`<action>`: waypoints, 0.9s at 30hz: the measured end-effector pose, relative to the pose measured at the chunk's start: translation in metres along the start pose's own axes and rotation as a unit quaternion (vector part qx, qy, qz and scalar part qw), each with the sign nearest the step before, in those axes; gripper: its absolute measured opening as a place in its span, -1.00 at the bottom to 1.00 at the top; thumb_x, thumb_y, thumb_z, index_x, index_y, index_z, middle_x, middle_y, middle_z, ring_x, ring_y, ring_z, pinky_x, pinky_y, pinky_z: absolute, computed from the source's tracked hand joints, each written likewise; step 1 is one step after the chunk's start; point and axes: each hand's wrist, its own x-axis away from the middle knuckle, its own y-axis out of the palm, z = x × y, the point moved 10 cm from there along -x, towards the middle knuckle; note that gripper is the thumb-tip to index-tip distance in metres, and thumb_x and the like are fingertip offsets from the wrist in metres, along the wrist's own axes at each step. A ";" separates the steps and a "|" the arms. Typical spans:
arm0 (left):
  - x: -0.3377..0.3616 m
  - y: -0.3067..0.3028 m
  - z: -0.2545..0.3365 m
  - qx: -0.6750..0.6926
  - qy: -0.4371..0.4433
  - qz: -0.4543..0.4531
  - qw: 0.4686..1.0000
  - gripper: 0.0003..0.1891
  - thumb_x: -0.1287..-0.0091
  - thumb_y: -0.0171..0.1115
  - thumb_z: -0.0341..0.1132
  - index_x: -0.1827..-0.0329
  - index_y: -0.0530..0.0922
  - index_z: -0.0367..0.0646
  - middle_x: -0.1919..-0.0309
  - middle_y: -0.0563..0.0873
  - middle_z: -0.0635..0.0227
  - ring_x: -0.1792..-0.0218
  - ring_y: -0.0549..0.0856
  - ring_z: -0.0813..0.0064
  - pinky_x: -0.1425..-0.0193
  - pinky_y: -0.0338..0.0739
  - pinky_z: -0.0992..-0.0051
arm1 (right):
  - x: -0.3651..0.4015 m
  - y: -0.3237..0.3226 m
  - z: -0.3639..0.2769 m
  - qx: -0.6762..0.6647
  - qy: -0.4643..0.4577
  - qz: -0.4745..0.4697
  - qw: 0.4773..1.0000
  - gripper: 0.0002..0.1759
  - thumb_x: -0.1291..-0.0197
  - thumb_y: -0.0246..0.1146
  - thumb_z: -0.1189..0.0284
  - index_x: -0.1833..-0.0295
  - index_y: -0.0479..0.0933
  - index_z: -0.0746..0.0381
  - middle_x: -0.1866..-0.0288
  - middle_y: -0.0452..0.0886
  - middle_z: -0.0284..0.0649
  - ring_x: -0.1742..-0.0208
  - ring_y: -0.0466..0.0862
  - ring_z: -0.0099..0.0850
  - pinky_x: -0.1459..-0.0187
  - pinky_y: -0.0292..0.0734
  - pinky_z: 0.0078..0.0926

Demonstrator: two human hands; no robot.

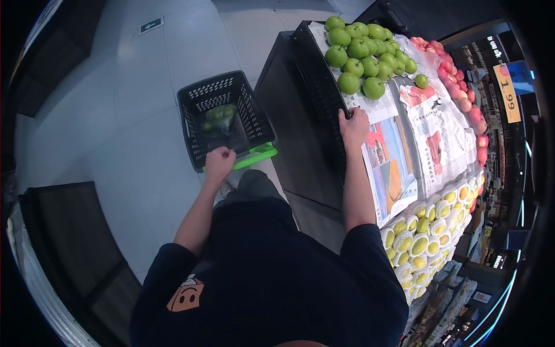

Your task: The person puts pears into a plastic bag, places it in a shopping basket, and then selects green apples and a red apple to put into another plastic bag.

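My left hand (219, 163) is closed, fingers curled, above the near rim of a dark shopping basket (191, 130). Behind it runs the basket's green handle (254, 157); whether the fingers hold anything is hidden. Inside the basket lies a clear plastic bag of green fruit (221, 117). My right hand (354, 128) grips the black edge of the fruit stand (324, 75), its fingers bent over the rim. Just beyond that hand, round green fruit with stems, like apples (358, 48), is piled on newspaper.
Printed newspaper (436, 139) covers the stand's middle. Yellow-green fruit in white foam nets (419, 246) fills the near end; red fruit (457, 78) lines the far side. A yellow price sign (507, 92) reads 1.99. Another dark stand (81, 231) is at left on the tiled floor (139, 156).
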 end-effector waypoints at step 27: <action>-0.084 0.001 -0.012 -0.041 -0.058 -0.061 0.996 -0.70 -0.21 0.28 -0.18 0.47 0.66 -0.29 0.59 0.69 0.07 0.51 0.71 0.08 0.32 0.57 0.24 | 0.023 0.000 -0.026 -0.277 -0.025 0.075 0.958 -0.92 -0.18 0.38 0.55 0.26 0.60 0.31 0.30 0.64 -0.16 0.23 0.63 -0.23 0.13 0.52 -0.31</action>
